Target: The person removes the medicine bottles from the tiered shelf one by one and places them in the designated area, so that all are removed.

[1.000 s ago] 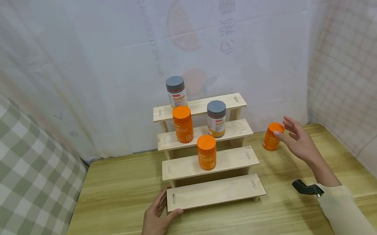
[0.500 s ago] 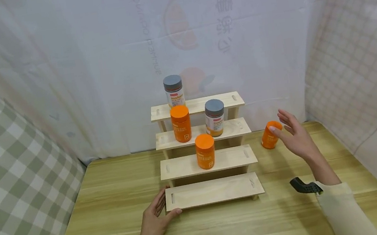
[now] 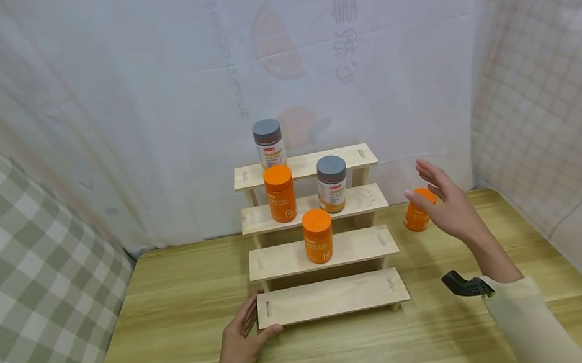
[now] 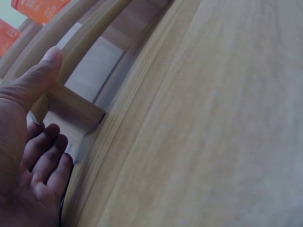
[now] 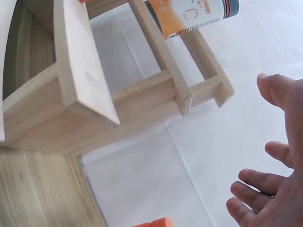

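A pale wooden four-step rack [image 3: 331,298] stands mid-table. My left hand [image 3: 239,349] holds the left end of its lowest step, thumb at the front edge and fingers round the side. My right hand [image 3: 452,207], with nothing in it, is raised with fingers spread near an orange jar [image 3: 416,220] on the table right of the rack; it partly covers that jar. One orange jar [image 3: 320,247] is on the second step up. The third step bears another orange jar [image 3: 281,198] and a grey-lidded jar [image 3: 333,194]. On the top step is a second grey-lidded jar [image 3: 268,141].
The wood-grain table [image 3: 177,324] ends at a white printed curtain [image 3: 171,99] behind the rack. Checked cloth [image 3: 7,249] hangs on the left, and a patterned sheet [image 3: 561,135] on the right. A black strap piece [image 3: 466,286] sticks out from the right cuff.
My right hand has risen and shifted slightly left, away from the orange jar on the table, which stays in place. The left hand keeps its hold on the rack.
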Available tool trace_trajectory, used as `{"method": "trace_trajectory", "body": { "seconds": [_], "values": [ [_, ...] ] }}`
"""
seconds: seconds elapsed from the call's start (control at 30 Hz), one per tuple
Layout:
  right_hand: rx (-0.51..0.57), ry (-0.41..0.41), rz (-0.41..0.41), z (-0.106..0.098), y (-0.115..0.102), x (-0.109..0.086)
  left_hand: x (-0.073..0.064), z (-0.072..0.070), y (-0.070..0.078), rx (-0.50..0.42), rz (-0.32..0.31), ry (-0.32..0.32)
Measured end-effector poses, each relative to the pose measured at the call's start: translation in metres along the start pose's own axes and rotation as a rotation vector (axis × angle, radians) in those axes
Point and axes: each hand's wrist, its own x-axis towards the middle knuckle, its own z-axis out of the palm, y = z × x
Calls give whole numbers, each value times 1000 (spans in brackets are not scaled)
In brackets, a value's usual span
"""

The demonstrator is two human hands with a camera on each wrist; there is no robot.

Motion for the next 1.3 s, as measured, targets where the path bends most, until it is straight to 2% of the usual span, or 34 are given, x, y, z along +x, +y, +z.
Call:
{"method": "trace_trajectory", "body": {
  "seconds": [0.33,0.77,1.17,1.3],
  "values": [
    [11,12,-75,3,-23,9,0,0,0,3,5,0],
    [54,-19,-166,7,-48,19,0,0,0,14,13,1],
    [81,-56,-178,13,-75,36,1,-2,1,26,-7,-7],
    [79,-68,-161,14,-82,41,1,-2,1,30,5,-12]
  ]
}}
